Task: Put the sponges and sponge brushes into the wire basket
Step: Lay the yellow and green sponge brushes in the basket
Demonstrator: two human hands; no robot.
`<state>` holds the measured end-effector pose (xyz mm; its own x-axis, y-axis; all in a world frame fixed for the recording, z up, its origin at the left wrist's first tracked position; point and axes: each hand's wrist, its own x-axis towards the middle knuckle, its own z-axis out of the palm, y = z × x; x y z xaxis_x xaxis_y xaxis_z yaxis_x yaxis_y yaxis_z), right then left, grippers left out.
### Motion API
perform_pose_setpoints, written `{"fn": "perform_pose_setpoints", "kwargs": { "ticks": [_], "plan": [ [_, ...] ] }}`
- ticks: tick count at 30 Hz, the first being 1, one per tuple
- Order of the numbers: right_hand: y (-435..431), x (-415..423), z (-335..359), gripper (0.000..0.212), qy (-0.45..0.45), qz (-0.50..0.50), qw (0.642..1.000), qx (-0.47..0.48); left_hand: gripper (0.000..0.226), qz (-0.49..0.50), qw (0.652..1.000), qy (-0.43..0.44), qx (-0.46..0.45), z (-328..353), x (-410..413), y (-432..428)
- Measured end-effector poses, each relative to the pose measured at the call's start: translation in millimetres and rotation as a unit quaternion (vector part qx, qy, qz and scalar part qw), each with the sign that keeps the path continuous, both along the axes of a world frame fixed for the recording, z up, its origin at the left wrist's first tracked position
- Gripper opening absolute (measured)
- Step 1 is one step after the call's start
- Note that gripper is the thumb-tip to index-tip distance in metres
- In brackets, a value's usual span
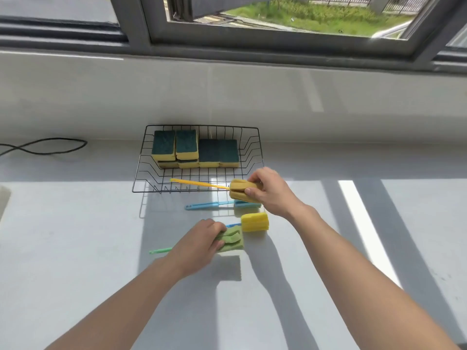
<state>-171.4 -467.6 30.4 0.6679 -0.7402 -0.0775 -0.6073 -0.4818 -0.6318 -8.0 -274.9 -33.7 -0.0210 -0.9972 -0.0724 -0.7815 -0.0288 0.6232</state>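
Right hand (267,190): clasps the mustard sponge brush (241,190), its handle over the wire basket (255,157).
Left hand (199,245): clasps the green sponge brush (233,239) on the table (75,248).
Scouring sponges (187,147): inside the basket.
Writing: none legible.

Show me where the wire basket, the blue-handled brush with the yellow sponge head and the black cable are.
wire basket (202,192): head view, front rim wire.
blue-handled brush (254,222): head view, middle of its yellow sponge head.
black cable (58,140): head view, top of its loop on the counter.

2 bare forearms, left hand (199,245) and right hand (271,192), no sleeves
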Motion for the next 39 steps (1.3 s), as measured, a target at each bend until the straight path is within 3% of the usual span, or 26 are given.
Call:
{"fn": "perform_pose_setpoints", "kwargs": {
  "ticks": [12,20,25,39],
  "plan": [
    [-85,76,-51,0.015,0.079,0.028,0.996,-0.022,0.024,0.040,0.996,-0.029,-0.068,56,59,-41],
    [-110,86,-76,0.023,0.149,0.109,0.972,-0.147,0.028,0.039,0.995,-0.058,-0.068,58,80,-86],
    [-118,81,-83,0.022,0.182,0.110,0.954,-0.210,0.028,0.028,0.996,-0.069,-0.057,45,86,-117],
    [-142,72,-85,0.026,0.170,0.119,0.965,-0.160,0.029,-0.010,0.998,-0.034,0.045,-14,67,-190]
  ]
}}
